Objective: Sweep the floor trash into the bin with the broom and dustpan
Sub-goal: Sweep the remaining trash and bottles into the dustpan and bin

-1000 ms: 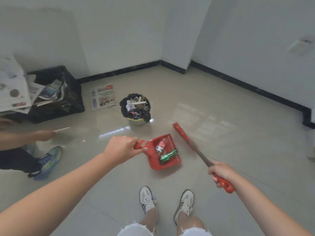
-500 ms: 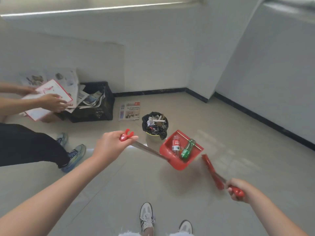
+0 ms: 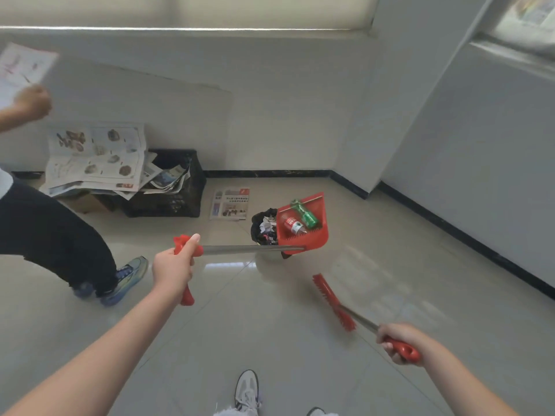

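The left hand (image 3: 172,267) grips the stiff, light dustpan (image 3: 303,225) by its long handle (2 loose bottles (image 3: 297,222) may roll), while the right hand (image 3: 396,340) clasps the broom (image 3: 333,301).

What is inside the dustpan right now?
The dustpan carries a green bottle and a red-labelled bottle. The bottles may hide smaller debris beneath them.

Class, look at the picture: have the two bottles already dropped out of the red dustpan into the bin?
No: the red bottle and the green bottle lie in the raised dustpan beside the bin.
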Motion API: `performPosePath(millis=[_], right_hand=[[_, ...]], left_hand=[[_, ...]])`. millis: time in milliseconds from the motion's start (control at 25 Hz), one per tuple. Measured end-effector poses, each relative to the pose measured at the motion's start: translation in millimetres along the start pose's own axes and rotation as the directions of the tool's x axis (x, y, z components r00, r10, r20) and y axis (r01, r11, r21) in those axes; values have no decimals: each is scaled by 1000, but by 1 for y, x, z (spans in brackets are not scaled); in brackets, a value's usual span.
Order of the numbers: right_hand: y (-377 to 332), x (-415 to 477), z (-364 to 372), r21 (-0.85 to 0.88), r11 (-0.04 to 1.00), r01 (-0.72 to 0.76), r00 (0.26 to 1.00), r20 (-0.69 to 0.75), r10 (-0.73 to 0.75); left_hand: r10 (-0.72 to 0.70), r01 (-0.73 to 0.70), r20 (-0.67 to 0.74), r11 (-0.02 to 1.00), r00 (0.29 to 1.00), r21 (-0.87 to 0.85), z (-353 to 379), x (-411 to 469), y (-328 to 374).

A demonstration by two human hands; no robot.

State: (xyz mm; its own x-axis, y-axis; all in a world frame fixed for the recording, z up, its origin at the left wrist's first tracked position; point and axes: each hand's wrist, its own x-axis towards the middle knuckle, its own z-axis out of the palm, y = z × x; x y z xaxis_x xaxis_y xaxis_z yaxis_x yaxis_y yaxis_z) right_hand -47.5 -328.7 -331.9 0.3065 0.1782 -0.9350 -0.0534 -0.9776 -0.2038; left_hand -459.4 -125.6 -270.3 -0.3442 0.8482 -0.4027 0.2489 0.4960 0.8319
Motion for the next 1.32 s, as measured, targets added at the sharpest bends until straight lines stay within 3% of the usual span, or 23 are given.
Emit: performPosePath(millis=[360, 600, 760, 1080, 1320], right_hand=[[-45, 3, 39, -85, 996, 21, 999, 32, -19], [-59, 11, 47, -115, 993, 5, 1000, 16, -3], [-62, 13, 51, -144, 989, -15, 1000, 10, 17], [-60, 12, 59, -158, 987, -39, 999, 9, 41], [-62, 13, 65, -201, 979, -32, 999, 0, 33]], left_hand=[[-363, 328, -32, 873, 931, -360, 22, 4, -65], [-537, 508, 84, 720, 839, -473, 3, -6, -130], [-598, 600, 226, 555, 769, -575, 2, -18, -161], [-660, 718, 493, 103, 567, -689, 11, -38, -208], [-618, 748, 598, -24, 510, -663, 12, -51, -225]])
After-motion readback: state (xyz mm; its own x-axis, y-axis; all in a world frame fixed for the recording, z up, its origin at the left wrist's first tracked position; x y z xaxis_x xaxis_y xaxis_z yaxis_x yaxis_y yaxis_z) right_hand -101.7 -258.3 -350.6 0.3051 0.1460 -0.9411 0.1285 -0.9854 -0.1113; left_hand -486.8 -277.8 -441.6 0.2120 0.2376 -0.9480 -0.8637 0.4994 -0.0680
